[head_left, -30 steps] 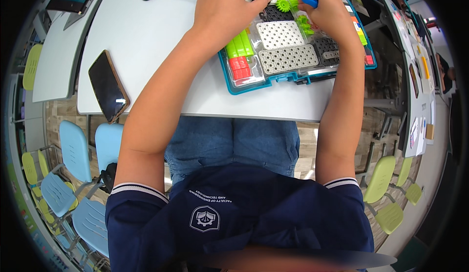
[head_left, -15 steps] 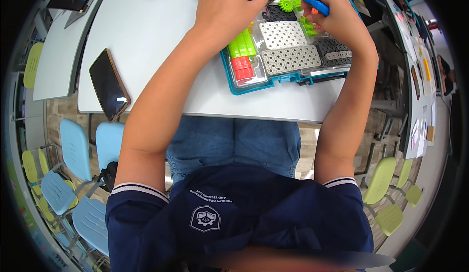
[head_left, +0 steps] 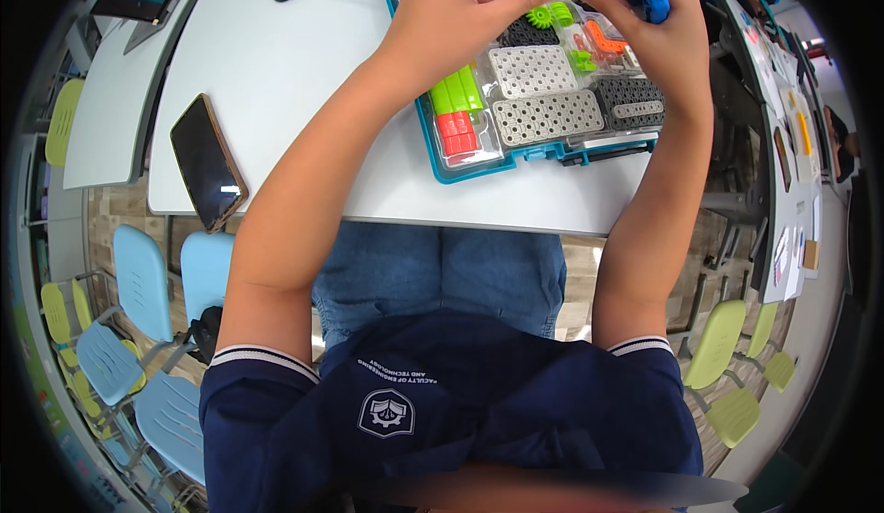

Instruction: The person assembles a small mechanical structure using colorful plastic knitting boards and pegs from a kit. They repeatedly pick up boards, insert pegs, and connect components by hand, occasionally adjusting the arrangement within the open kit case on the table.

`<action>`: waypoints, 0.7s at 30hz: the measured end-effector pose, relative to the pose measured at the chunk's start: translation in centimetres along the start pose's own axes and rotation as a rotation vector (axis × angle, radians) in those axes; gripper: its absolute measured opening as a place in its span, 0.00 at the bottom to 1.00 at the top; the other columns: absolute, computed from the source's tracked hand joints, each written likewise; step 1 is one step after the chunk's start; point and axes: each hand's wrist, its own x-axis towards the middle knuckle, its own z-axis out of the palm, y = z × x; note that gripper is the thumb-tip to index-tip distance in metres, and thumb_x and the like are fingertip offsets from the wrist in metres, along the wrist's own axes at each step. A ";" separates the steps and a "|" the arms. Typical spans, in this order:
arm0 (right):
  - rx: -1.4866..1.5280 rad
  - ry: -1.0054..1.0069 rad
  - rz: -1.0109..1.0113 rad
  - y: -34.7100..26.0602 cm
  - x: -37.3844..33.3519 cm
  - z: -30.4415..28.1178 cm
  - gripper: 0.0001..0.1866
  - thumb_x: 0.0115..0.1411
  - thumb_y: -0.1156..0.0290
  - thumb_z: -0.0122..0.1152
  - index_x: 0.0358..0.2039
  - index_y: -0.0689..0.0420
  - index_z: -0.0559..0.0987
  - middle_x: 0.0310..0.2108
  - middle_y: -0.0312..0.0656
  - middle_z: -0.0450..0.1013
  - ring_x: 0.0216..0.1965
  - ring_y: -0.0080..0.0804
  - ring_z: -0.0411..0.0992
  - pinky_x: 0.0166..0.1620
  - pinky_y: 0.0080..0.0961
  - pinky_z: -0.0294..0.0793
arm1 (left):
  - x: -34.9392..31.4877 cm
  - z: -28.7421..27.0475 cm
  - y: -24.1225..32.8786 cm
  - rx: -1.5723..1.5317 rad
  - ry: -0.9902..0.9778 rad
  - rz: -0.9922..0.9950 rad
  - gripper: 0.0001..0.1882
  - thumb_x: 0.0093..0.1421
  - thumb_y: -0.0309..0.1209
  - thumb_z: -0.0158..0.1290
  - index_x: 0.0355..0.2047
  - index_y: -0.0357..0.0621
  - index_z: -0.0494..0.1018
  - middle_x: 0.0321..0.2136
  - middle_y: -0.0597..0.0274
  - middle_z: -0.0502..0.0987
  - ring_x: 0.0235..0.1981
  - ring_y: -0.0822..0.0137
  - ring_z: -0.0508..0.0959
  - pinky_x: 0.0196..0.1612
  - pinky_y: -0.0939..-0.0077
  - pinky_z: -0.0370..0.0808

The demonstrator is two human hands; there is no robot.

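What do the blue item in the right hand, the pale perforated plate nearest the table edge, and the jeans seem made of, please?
Blue item: probably smooth plastic, judging by its even colour.
Pale plate: likely moulded plastic, matte, given its regular holes and rounded corners.
Jeans: apparently denim, matte, with faded, creased blue cloth.

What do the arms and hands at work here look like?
Human, not mechanical. Short navy sleeves with white-trimmed cuffs leave both forearms bare. No watch or bracelet shows, and neither the left hand nor the right hand wears a glove.
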 end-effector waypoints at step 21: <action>1.237 0.364 -0.074 -0.1 0.7 1.1 0.12 0.75 0.63 0.54 0.50 0.57 0.70 0.36 0.36 0.65 0.37 0.26 0.64 0.45 0.26 0.67 | -0.3 1.0 0.2 -0.322 -0.023 0.025 0.17 0.65 0.20 0.58 0.54 0.27 0.75 0.43 0.54 0.82 0.41 0.72 0.82 0.45 0.81 0.80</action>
